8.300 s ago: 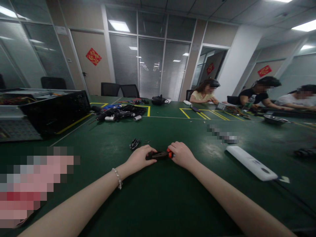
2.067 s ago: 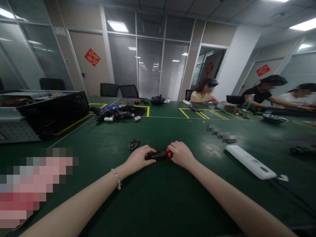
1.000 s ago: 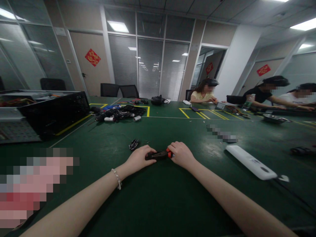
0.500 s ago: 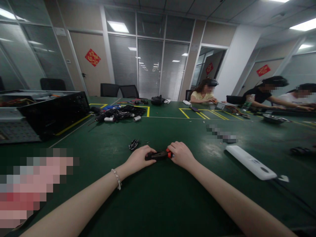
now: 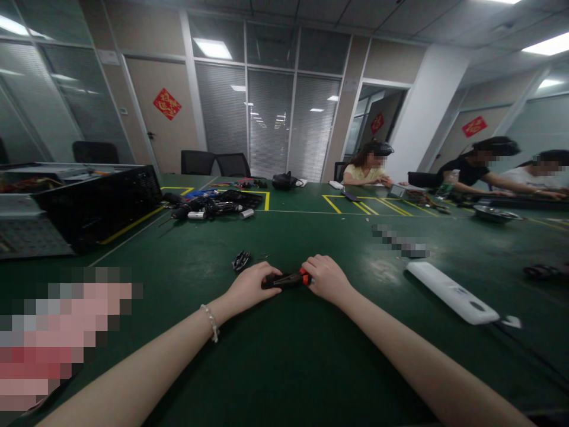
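What looks like a pair of pliers [image 5: 290, 280], dark in the middle with red and black at the right end, is held level just above or on the green table. My left hand [image 5: 254, 286], with a beaded bracelet at the wrist, pinches its black left end between thumb and fingers. Around the red part on the other side, the fingers of my right hand [image 5: 326, 277] are closed, hiding most of that end. Just beyond my left hand lies a small dark cluster of metal parts [image 5: 241, 261], with thin pieces [image 5: 264, 256] beside it.
A white power strip [image 5: 451, 292] with a cable lies to the right. On the left stands an open computer case [image 5: 98, 207]. Tools and cables [image 5: 208, 204] are heaped farther back. Several people [image 5: 367, 169] sit at the far right side of the green table [image 5: 284, 362].
The pliers have turned slightly between my fingers. Both hands stay in nearly the same place.
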Demonstrator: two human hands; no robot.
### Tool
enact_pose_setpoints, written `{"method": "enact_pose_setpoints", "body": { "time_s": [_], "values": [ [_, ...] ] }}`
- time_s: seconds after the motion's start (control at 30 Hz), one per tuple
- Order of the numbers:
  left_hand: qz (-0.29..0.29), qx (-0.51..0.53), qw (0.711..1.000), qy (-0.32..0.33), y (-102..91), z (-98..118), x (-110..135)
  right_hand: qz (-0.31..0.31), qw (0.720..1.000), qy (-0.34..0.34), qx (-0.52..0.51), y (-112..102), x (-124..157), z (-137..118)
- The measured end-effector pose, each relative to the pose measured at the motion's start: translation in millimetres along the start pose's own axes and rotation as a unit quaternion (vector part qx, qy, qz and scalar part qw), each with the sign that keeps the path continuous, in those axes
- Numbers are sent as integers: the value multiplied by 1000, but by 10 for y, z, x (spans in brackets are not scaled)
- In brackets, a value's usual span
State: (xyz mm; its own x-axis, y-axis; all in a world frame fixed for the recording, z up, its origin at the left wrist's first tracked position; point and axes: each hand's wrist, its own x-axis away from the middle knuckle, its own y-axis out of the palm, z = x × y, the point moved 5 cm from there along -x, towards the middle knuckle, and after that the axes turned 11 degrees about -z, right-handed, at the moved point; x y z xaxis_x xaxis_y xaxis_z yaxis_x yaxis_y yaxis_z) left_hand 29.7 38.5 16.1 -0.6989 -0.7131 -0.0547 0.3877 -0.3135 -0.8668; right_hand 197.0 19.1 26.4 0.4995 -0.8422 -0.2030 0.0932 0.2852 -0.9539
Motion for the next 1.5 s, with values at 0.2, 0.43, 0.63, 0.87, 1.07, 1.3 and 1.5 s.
{"method": "enact_pose_setpoints", "body": {
  "time_s": [0.2,0.43,0.63,0.87,1.07,1.3,1.5],
  "values": [
    [-4,5,1000,-7,-7,4,7,-3,1000,14,-11,6,3,5],
    [-9,4,1000,-11,4,-12,1,-2,1000,3,-4,-2,2,2],
    [-3,-3,1000,-7,-7,8,4,-2,1000,12,1,6,-2,1],
    [3,1,1000,2,1,-11,-2,-3,1000,8,-2,26,-8,6],
    [-1,1,1000,0,3,-5,4,-7,1000,13,-3,32,-5,13],
    [-9,0,1000,-7,-8,4,6,-6,1000,10,-5,14,-2,4],
    [-7,1,1000,-6,-15,8,11,-12,1000,14,-9,2,-2,2]
  ]
}}
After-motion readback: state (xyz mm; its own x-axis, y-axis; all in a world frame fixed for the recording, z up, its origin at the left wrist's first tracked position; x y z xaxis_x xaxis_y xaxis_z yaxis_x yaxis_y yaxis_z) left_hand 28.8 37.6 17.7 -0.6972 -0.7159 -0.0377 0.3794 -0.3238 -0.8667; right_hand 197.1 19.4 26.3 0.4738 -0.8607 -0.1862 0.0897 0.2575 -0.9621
